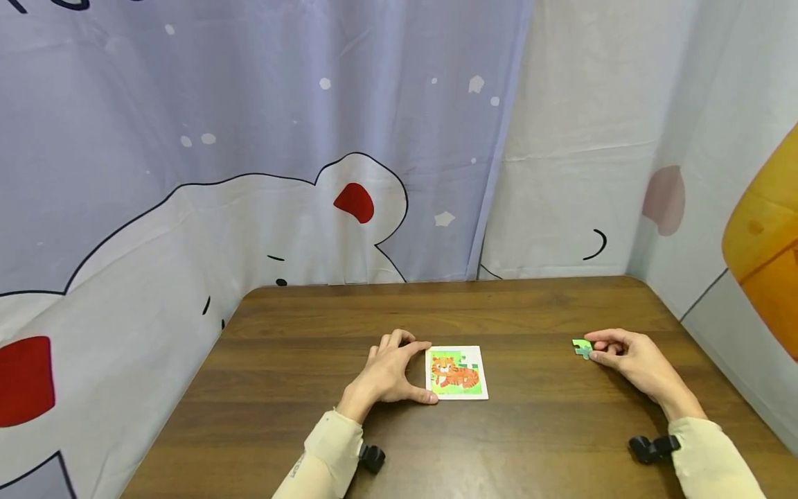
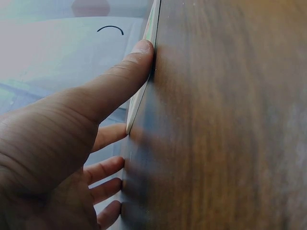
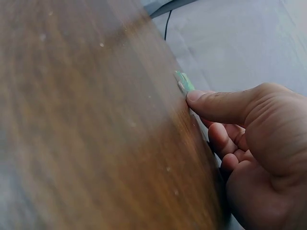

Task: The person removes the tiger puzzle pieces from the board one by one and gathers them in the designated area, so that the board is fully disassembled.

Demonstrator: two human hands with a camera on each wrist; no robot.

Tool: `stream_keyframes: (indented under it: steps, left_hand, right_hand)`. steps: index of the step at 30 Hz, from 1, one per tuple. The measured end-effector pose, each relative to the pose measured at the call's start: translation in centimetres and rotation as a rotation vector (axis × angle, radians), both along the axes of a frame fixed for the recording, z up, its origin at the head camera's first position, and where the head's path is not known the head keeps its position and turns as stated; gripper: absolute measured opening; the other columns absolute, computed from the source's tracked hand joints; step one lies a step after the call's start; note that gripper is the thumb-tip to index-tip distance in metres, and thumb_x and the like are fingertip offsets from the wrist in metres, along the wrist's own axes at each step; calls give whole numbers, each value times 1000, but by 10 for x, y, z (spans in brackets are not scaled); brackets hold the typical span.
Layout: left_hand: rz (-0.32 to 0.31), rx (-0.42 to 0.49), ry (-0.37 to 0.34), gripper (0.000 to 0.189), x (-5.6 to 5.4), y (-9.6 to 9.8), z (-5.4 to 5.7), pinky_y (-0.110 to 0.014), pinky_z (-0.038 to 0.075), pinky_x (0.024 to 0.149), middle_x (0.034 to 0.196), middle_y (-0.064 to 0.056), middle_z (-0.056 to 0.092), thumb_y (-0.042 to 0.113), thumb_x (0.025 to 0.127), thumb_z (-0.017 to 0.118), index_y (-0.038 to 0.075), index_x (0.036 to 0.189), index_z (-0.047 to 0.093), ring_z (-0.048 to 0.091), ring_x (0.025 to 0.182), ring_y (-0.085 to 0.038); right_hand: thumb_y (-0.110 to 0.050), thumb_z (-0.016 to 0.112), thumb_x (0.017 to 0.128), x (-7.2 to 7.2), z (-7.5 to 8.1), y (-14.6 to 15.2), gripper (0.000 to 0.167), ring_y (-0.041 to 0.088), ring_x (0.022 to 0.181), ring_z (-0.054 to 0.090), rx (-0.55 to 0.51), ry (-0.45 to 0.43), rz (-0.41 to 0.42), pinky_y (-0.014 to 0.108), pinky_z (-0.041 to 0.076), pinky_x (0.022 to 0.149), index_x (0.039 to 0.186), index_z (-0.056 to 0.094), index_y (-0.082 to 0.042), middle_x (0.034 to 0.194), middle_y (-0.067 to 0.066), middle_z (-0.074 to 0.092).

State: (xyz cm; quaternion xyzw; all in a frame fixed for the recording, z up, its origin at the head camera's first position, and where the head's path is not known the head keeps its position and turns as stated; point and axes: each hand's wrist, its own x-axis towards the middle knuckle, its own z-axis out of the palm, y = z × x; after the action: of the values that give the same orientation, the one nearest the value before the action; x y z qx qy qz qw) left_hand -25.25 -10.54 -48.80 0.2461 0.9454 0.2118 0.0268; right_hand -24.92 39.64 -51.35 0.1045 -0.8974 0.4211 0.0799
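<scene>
A square tiger jigsaw puzzle [image 1: 457, 378] with a white border lies flat on the table, with a white gap at its upper right. My left hand [image 1: 389, 371] holds it at the left side, thumb at the near corner and index finger at the far corner. The left wrist view shows the thumb [image 2: 139, 52] against the puzzle's edge, the other fingertips down at the tabletop. Far to the right, my right hand [image 1: 630, 357] pinches a green puzzle piece [image 1: 582, 347] between thumb and index finger. In the right wrist view that piece [image 3: 183, 81] appears just above or on the table; contact cannot be told.
The brown wooden table [image 1: 524, 443] extends around both hands. Behind it hangs a printed curtain [image 1: 424, 125], and another patterned cloth [image 1: 717, 208] stands along the right side. Black wrist cameras [image 1: 373, 458] are strapped over the sleeves.
</scene>
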Motion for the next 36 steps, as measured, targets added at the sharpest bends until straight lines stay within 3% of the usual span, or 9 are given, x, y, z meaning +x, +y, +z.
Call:
stream_keyframes:
  steps: [9,36]
  left_hand:
    - [5,-3,2,106,-1,0,0,-46,41,100,155,-10,49,64,72,102,23,161,60,45,145,-35]
    - [0,-13,-6,106,0,0,0,-47,42,101,158,-10,47,64,74,100,24,163,59,43,147,-35]
  right_hand:
    - [-10,83,101,3,3,-4,33,8,81,55,49,-10,-15,22,47,68,131,77,2,98,5,67]
    - [-8,84,100,3,0,-6,34,7,81,57,53,18,-39,20,47,68,132,77,2,100,6,70]
